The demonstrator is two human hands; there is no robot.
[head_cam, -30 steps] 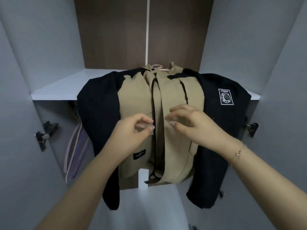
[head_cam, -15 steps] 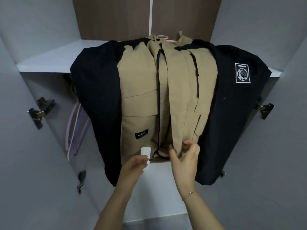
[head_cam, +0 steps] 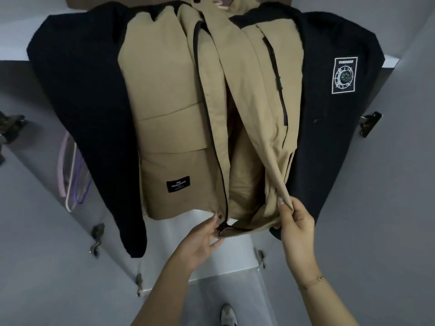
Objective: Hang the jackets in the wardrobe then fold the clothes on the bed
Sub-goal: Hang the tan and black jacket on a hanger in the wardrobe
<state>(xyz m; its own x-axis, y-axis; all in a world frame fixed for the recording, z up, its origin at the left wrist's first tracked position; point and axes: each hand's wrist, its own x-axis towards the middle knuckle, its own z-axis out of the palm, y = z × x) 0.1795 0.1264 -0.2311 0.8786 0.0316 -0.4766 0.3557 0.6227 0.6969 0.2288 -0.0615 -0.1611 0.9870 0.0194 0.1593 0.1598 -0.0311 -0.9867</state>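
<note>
A tan jacket with black sleeves [head_cam: 169,95] hangs inside the wardrobe on a pink hanger [head_cam: 217,1], its front unzipped and gaping. A white patch sits on its right sleeve [head_cam: 344,75]. My left hand [head_cam: 202,241] pinches the bottom corner of the jacket's left front panel at the zipper end. My right hand [head_cam: 295,222] grips the hem of the right front panel and holds it out to the right.
Several empty pink and purple hangers [head_cam: 71,175] hang at the left behind the black sleeve. Grey wardrobe doors with metal hinges [head_cam: 369,123] stand open on both sides. A white shelf [head_cam: 14,56] crosses above, a white wardrobe floor [head_cam: 235,257] below.
Both hands dropped from the jacket's chest to its bottom hem and took hold of the two front panels. The view has tilted downward and closer.
</note>
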